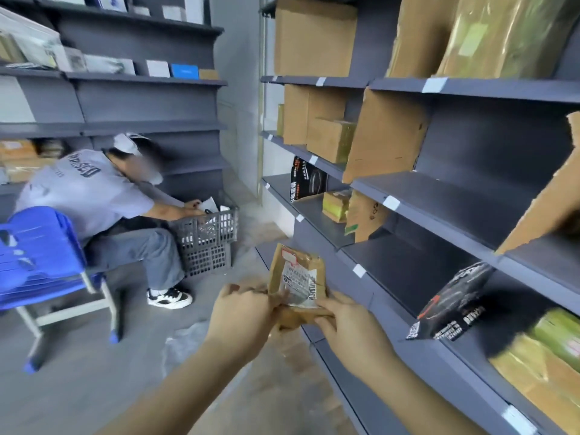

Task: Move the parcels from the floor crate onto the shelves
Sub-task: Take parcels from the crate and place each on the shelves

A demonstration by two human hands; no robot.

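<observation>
A small brown parcel (296, 279) with a white shipping label is held upright in front of me, beside the grey shelves (439, 196) on my right. My left hand (241, 315) grips its lower left edge and my right hand (348, 324) grips its lower right edge. The grey floor crate (207, 237), stacked on another crate, stands further back on the floor with white parcels in it. Another person, seated, reaches into it with both hands.
Cardboard boxes (314, 36) and black packets (452, 302) stand on the right shelves, with bare stretches between them. A blue chair (40, 255) stands at the left. A second grey shelf unit (141, 98) lines the back wall. The grey floor lies between.
</observation>
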